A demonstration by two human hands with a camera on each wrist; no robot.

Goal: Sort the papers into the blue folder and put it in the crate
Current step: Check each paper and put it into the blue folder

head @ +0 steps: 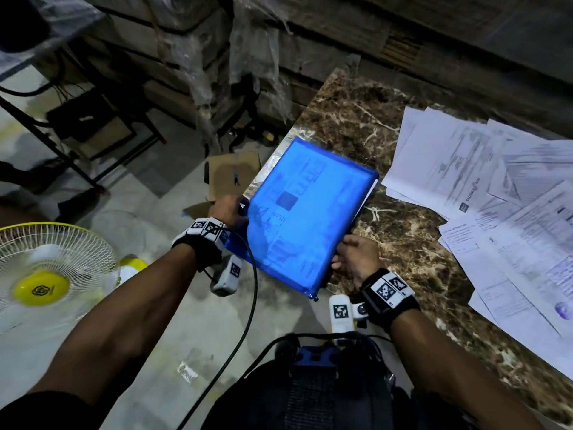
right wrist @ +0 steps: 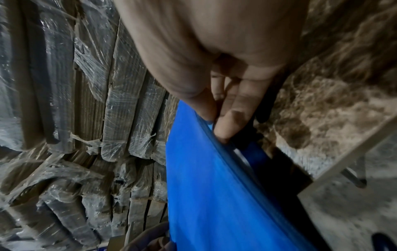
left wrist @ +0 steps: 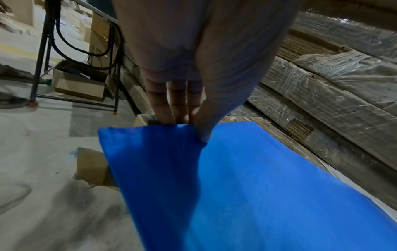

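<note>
Two hands held the blue folder [head: 305,218] over the marble table [head: 400,218] edge: left hand [head: 228,209] pinched its far side, right hand [head: 356,256] gripped the open edge. Loose papers [head: 502,212] remained on the table. Step: mid-sort, approx. Next: resume filing; crate not visible.

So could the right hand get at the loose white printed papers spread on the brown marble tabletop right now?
Probably not yet: the right hand grips the translucent blue plastic folder. The white papers lie uncovered on the marble tabletop to its right, so letting go would free it.
</note>
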